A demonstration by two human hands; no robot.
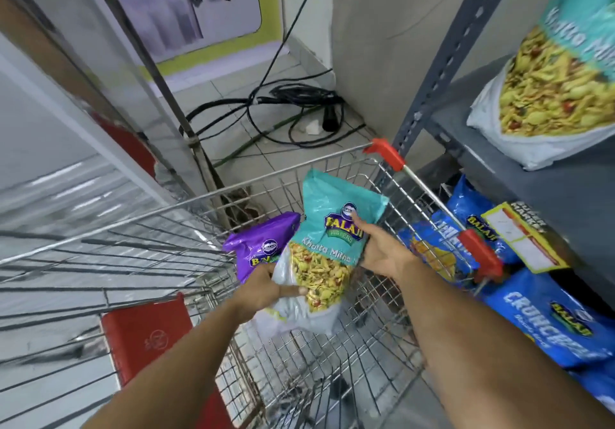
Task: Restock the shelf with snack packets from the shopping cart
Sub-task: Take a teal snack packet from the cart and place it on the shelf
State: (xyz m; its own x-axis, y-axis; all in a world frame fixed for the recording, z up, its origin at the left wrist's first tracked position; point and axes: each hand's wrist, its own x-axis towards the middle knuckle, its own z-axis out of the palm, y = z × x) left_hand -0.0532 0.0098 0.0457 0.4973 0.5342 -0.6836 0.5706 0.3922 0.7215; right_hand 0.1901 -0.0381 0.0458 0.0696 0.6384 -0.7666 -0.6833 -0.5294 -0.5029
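Both hands hold a teal snack packet with yellow mix printed on it, upright inside the wire shopping cart. My left hand grips its lower left edge. Pressed on the packet's right side near the logo is my right hand. A purple snack packet leans in the cart just behind and to the left of the teal one. On the grey metal shelf at the right lies a matching teal packet.
Blue snack packets fill the lower shelf level at the right, with a yellow price tag on the shelf edge. Black cables coil on the tiled floor ahead of the cart. A red child-seat flap sits at the cart's near left.
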